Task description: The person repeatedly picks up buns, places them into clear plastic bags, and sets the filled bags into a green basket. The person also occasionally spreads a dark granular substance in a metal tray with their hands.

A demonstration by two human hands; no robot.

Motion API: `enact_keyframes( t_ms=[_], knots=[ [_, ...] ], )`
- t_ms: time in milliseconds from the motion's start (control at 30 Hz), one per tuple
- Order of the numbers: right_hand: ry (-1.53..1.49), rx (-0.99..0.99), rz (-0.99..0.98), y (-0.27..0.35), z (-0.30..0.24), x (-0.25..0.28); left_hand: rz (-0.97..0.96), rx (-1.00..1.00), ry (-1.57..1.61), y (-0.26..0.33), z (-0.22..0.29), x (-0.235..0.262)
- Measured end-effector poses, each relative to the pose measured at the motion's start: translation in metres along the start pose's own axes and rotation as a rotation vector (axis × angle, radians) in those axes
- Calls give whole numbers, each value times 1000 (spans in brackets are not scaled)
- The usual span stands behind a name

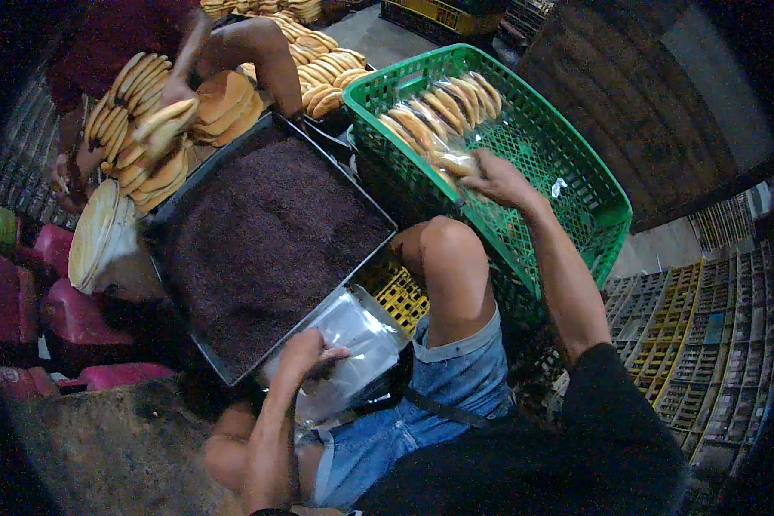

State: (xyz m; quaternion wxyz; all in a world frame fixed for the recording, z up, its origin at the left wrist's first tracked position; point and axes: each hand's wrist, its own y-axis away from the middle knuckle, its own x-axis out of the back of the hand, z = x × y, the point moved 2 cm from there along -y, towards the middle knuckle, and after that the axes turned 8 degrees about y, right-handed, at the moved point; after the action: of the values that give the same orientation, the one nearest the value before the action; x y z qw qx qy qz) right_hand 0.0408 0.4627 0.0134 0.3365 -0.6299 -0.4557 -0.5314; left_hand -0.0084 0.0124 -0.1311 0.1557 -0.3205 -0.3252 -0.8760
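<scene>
Head view: a clear bag of round brown buns [439, 116] is being held down by the right hand [494, 179], fingers closed on its end, inside the green plastic crate [576, 172]. The left hand [305, 351] is pinched shut on a stack of empty clear plastic bags [357, 331] resting on the lap, right beside a dark tray of chocolate sprinkles [267, 241].

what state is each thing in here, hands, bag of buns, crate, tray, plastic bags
right hand: shut on the bagged row of buns, over the crate
bagged row of buns: lying in the crate, one end held
green crate: tilted, open top, holds only that pack
left hand: fingers pinching the clear plastic bags
clear plastic bags: empty, flat stack on the lap
dark tray: full of dark crumbs
loose buns: stacked beside the tray, another person's hand among them
</scene>
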Motion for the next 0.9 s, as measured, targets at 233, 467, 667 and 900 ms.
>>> enact_keyframes(
  t_ms=[233,467,667,900],
  knots=[
    [-288,440,-163,35,-167,33,81,97,651,63,51,70],
    [-895,425,57,74,-275,-28,670,111,967,58,37,93],
    [-1586,-113,-202,103,-242,-61,654,-311,1936,44,24,107],
    [-1512,-61,-199,96,-281,-71,1148,-177,1786,64,19,127]
  ],
)
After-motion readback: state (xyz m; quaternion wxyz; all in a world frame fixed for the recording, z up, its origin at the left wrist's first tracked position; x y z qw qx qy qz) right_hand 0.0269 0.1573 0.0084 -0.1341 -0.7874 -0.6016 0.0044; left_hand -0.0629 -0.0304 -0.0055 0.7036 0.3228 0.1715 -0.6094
